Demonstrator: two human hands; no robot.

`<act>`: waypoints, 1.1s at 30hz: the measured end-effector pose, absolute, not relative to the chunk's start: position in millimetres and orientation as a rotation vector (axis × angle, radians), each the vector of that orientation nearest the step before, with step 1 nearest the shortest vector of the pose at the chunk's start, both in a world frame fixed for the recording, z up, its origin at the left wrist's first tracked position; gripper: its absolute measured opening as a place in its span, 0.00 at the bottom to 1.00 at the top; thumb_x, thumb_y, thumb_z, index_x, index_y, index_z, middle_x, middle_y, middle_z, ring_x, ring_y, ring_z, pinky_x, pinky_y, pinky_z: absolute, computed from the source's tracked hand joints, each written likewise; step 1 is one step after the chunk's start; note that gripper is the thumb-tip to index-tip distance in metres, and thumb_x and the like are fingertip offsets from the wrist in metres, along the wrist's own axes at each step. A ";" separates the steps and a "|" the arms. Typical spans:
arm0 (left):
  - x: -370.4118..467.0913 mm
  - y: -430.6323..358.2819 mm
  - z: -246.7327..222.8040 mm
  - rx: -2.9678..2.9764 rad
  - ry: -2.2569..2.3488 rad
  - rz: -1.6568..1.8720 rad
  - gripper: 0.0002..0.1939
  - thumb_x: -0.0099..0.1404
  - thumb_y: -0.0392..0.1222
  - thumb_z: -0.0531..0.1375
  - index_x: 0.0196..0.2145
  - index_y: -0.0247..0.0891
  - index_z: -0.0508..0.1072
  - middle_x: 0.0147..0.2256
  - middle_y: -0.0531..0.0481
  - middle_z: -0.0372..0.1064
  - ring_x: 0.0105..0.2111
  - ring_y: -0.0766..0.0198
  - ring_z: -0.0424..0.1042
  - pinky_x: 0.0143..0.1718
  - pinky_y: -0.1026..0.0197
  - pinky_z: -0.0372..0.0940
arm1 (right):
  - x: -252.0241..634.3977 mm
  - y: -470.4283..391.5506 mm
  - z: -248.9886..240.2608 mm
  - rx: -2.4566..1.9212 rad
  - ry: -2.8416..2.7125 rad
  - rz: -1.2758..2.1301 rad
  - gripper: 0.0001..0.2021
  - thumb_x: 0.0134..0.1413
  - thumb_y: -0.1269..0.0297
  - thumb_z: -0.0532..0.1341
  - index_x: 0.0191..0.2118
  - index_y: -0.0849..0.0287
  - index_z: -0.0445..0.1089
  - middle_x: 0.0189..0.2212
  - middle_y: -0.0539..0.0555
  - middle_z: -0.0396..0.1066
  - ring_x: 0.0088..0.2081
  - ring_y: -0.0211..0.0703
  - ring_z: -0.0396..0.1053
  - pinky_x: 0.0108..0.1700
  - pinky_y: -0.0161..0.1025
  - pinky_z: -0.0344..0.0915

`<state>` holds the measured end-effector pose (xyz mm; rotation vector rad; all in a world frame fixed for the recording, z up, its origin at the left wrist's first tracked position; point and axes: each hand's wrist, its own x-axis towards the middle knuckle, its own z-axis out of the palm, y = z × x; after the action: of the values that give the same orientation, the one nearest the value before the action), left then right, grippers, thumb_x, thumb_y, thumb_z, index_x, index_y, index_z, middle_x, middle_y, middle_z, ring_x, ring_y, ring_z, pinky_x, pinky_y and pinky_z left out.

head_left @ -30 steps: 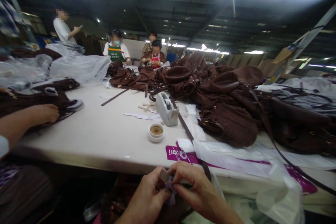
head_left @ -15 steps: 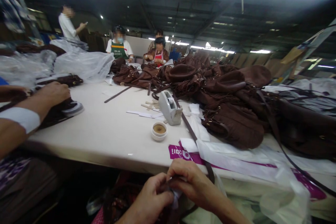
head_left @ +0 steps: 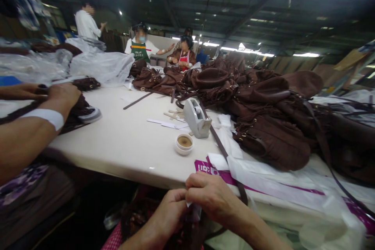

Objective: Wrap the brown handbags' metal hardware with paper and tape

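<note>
My left hand [head_left: 171,211] and my right hand [head_left: 209,197] meet at the front edge of the white table [head_left: 117,144], fingers pinched together. Between them is a small piece of whitish, see-through wrapping [head_left: 193,211], mostly covered by the fingers. Which fingers grip it is partly hidden, but both hands close on it. Below them, dark brown material lies in the lap. Just beyond my hands are a purple printed bag [head_left: 205,167] and a brown strap [head_left: 218,142] that hangs over the edge. A round white tub [head_left: 184,144] stands past them, near a grey tape dispenser [head_left: 197,119].
A pile of brown bags [head_left: 272,136] fills the right and back. At the left, a person's hands [head_left: 63,95] work on a dark item. Clear plastic [head_left: 101,64] lies behind. Paper strips [head_left: 168,124] are by the dispenser. Other people are at the far side.
The view has shifted, so the table things appear further right. My hands have drawn closer, with my right fingers more curled. A far person's arm now reaches out sideways.
</note>
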<state>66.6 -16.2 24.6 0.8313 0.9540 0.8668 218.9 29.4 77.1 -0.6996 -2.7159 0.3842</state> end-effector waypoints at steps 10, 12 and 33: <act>57.0 -25.8 27.2 0.728 0.999 0.944 0.19 0.53 0.46 0.64 0.42 0.37 0.70 0.25 0.57 0.61 0.20 0.73 0.51 0.20 0.68 0.40 | 208.1 46.0 93.1 -0.970 -2.505 0.845 0.08 0.50 0.78 0.64 0.33 0.57 0.73 0.29 0.47 0.70 0.33 0.38 0.67 0.35 0.32 0.58; 56.4 -27.4 30.7 0.749 1.003 0.929 0.20 0.52 0.44 0.63 0.43 0.35 0.71 0.25 0.58 0.60 0.19 0.73 0.49 0.19 0.67 0.39 | 207.3 44.7 90.2 -0.955 -2.500 0.857 0.08 0.49 0.79 0.64 0.31 0.57 0.72 0.29 0.47 0.70 0.32 0.38 0.67 0.35 0.32 0.58; 62.7 -28.5 23.3 0.692 0.972 0.958 0.19 0.52 0.55 0.66 0.24 0.36 0.70 0.14 0.59 0.56 0.14 0.73 0.48 0.18 0.66 0.43 | 183.1 50.4 106.5 -0.826 -2.940 0.677 0.07 0.55 0.75 0.63 0.32 0.57 0.76 0.31 0.49 0.73 0.32 0.37 0.69 0.30 0.32 0.54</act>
<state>62.7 -28.5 23.3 0.6923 0.9718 0.9581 183.1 50.4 106.5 -0.8263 -2.9403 0.6775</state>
